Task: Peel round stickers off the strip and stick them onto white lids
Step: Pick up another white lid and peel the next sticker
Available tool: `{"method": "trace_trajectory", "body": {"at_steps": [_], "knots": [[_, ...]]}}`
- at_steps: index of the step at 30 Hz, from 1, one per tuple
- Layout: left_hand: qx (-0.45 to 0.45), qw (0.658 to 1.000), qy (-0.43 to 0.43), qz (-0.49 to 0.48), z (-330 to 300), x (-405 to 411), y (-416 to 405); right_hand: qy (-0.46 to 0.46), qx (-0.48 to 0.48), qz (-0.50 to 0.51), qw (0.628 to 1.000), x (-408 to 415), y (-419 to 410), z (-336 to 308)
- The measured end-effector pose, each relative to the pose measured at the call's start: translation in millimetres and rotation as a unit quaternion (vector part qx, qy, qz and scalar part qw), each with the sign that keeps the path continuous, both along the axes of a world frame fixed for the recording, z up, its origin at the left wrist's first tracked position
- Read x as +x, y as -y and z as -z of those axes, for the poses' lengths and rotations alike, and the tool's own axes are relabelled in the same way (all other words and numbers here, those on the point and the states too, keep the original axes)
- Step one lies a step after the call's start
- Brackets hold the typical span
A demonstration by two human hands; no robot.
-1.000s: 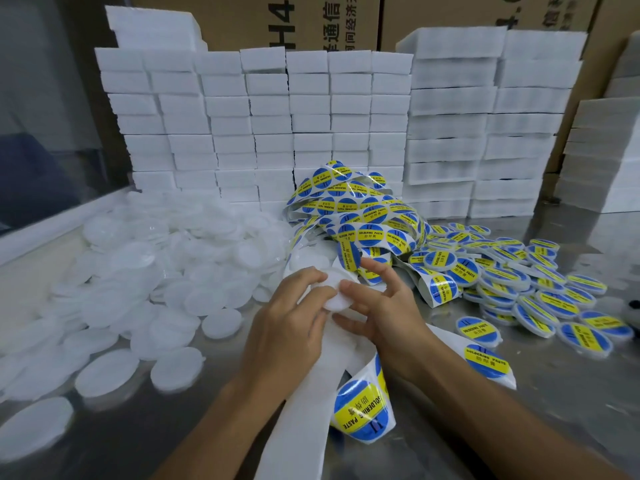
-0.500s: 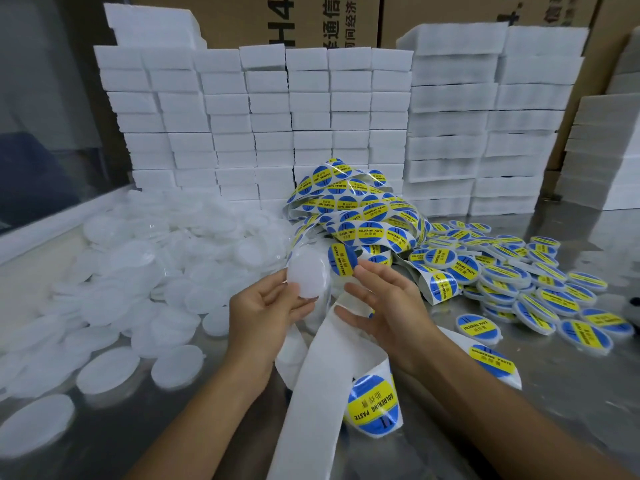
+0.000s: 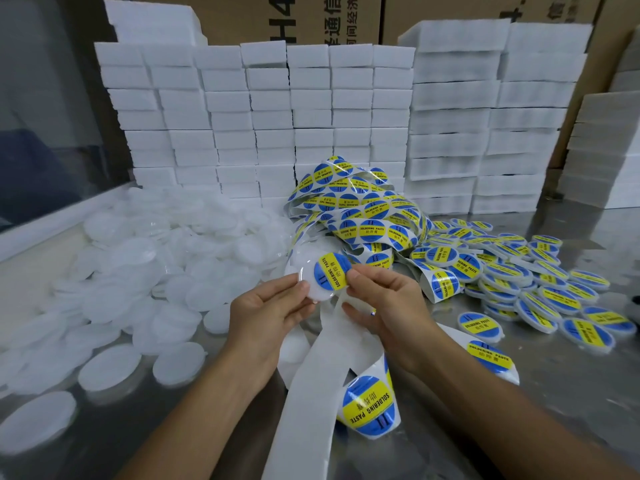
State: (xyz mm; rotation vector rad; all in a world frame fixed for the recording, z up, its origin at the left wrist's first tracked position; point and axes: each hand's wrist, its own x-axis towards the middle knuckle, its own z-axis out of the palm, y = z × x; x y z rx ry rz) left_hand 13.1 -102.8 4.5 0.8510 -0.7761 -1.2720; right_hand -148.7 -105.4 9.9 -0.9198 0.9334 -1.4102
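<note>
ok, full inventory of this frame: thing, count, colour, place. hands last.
Held round white plastic lid: one, white, centre, between both hands.
Round blue-and-yellow sticker: one, on the held lid.
Plain round white lids: many, white, heaped left.
Tangled sticker strip: one, blue-yellow stickers on white backing, centre rear.
Emptied white backing strip: one, trailing toward the camera.
Stickered lids: many, blue-yellow tops, spread right.
White foam blocks: many, stacked behind.
Brown cardboard boxes: at least two, rear.
Shiny metal table: one, grey, under everything.
Left hand: holds the lid.
Right hand: pinches the sticker's edge.
</note>
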Motion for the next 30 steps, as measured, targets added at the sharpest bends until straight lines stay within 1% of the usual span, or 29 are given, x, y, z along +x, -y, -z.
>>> {"method": "trace_trajectory", "body": {"at_steps": [5, 13, 21, 30], "knots": [[-0.006, 1.0, 0.008, 0.008, -1.3, -0.4, -0.8, -0.046, -0.008, 0.003, 0.999, 2.8, -2.8, -1.4], [-0.007, 1.0, 0.022, 0.008, -1.0, -1.3, -0.9, -0.07, -0.009, 0.005, 0.998, 4.2, -4.2, -2.2], [-0.004, 0.999, 0.028, -0.014, -1.0, -0.8, -1.4, -0.079, -0.011, 0.008, 0.997, 4.8, -6.4, -3.5], [-0.037, 0.995, 0.085, -0.035, 0.4, -0.6, -1.2, -0.09, -0.017, 0.012, 0.996, 4.4, -2.5, -1.5]]}}
